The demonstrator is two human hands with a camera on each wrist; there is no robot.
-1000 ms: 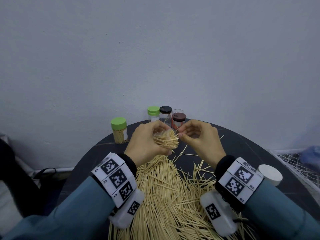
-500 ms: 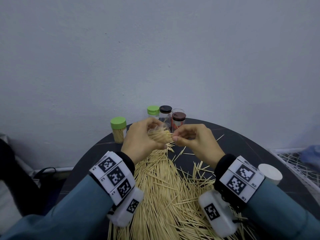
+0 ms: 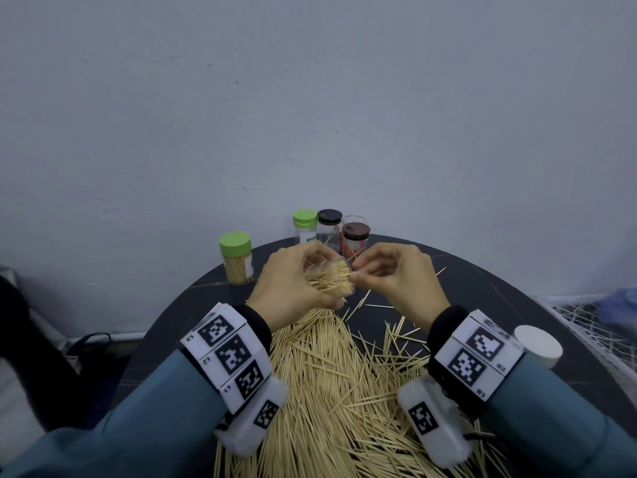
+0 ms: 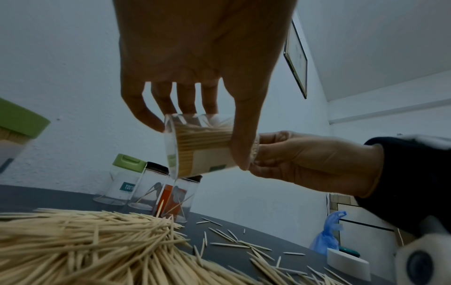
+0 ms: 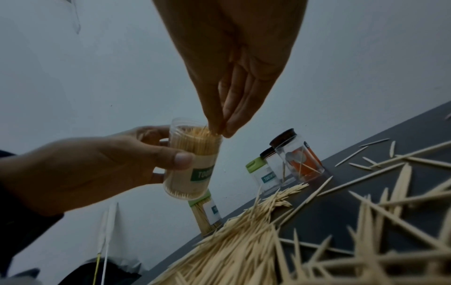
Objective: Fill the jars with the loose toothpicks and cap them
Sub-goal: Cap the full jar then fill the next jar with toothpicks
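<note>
Clear plastic, uncapped and packed with toothpicks, the jar (image 5: 192,160) sits in the left hand (image 3: 293,288), raised above the dark round table (image 3: 482,294), thumb across the label and fingers curled round the far side. It is tilted, its open mouth towards the right hand (image 3: 396,281), at about 3 o'clock from it in the head view. That hand has thumb and fingertips (image 5: 228,125) pinched together right at the rim, on the tips of the sticks; whether they grip one or only press I cannot tell.

Loose toothpicks (image 3: 331,384) lie heaped on the table from the centre to 6 o'clock, under both wrists, with strays scattered towards 3 o'clock. At 12 o'clock stands a cluster of three nearly empty jars: a green-capped jar (image 3: 305,226), a black-capped jar (image 3: 329,225) and a brown-capped jar with an orange label (image 3: 355,240), touching or just beside one another. At about 10 o'clock, apart from them, stands a full green-capped jar (image 3: 236,258). A white cap (image 3: 537,345) rests near the rim at 4 o'clock
</note>
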